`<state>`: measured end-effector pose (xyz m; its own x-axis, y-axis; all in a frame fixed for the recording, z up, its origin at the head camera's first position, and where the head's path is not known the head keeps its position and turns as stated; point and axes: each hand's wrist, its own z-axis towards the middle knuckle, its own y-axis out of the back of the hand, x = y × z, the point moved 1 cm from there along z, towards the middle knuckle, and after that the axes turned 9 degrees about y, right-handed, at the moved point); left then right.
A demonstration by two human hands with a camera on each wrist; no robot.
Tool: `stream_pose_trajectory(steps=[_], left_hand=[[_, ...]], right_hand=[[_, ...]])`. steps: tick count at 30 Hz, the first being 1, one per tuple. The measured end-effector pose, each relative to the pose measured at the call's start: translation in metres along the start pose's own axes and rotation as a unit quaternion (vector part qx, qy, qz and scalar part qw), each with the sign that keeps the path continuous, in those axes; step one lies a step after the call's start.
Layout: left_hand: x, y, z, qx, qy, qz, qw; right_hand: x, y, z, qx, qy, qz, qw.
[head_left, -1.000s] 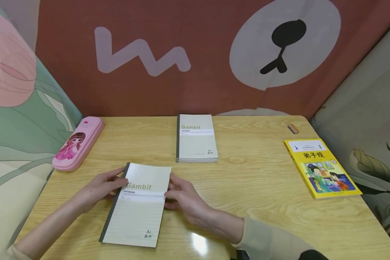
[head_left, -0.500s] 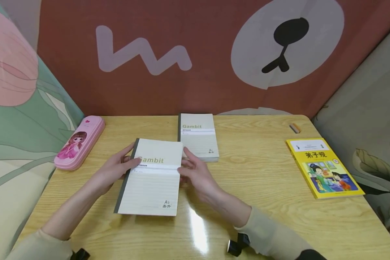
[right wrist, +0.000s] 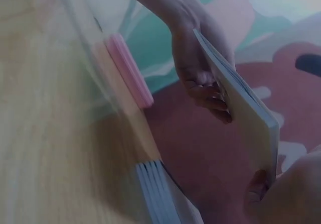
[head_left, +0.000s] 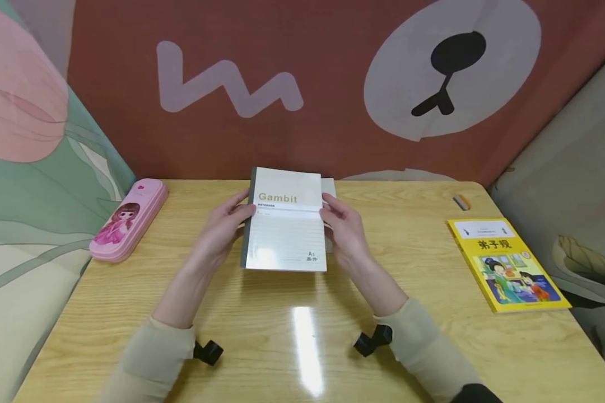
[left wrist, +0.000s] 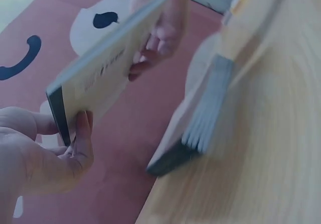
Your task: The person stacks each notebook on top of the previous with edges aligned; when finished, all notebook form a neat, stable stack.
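A cream Gambit notebook (head_left: pixel 286 235) with a dark spine is held up off the table by both hands. My left hand (head_left: pixel 222 226) grips its spine edge, thumb on the cover and fingers beneath. On the opposite edge my right hand (head_left: pixel 347 229) pinches it the same way. Behind and below it lies a stack of matching notebooks (head_left: pixel 329 186), mostly hidden in the head view. From the left wrist, the stack (left wrist: pixel 208 108) shows several layered page edges, with a gap between it and the held notebook (left wrist: pixel 108 68).
A pink pencil case (head_left: pixel 128 221) lies at the table's left side. On the right are a yellow picture book (head_left: pixel 509 266) and a small eraser-like block (head_left: pixel 461 202). A red printed wall covering (head_left: pixel 222 145) stands along the back edge of the wooden table (head_left: pixel 262 347).
Both hands have lifted the notebook and carried it away from me and to the right. It now overlaps the stack in the head view.
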<state>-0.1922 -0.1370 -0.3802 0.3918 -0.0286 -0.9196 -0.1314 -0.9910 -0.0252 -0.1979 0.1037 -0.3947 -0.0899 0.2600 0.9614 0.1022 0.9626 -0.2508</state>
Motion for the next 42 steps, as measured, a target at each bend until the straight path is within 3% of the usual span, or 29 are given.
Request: stream_pose_trajectory(steps=[7, 12, 18, 27, 35, 42], left_hand=[[-0.003, -0.033, 0.026, -0.002, -0.008, -0.108, 0.9941], [-0.001, -0.046, 0.039, -0.012, -0.015, -0.164, 0.9862], [0.003, -0.050, 0.051, -0.024, -0.025, -0.166, 0.9856], [0.017, -0.055, 0.064, -0.038, -0.017, -0.119, 0.9920], [0.031, -0.061, 0.063, -0.043, 0.000, -0.100, 0.9941], [0.027, -0.057, 0.067, -0.052, -0.012, -0.070, 0.9961]], right_hand=[[0.007, 0.021, 0.023, -0.034, 0.005, 0.021, 0.9992], [0.006, 0.030, 0.036, -0.033, -0.001, 0.031, 0.9990], [0.004, 0.036, 0.049, -0.029, -0.003, 0.044, 0.9986], [-0.007, 0.045, 0.056, -0.025, -0.016, 0.033, 0.9990], [-0.017, 0.057, 0.054, -0.006, -0.013, 0.044, 0.9989], [-0.014, 0.055, 0.059, 0.015, 0.006, 0.052, 0.9985]])
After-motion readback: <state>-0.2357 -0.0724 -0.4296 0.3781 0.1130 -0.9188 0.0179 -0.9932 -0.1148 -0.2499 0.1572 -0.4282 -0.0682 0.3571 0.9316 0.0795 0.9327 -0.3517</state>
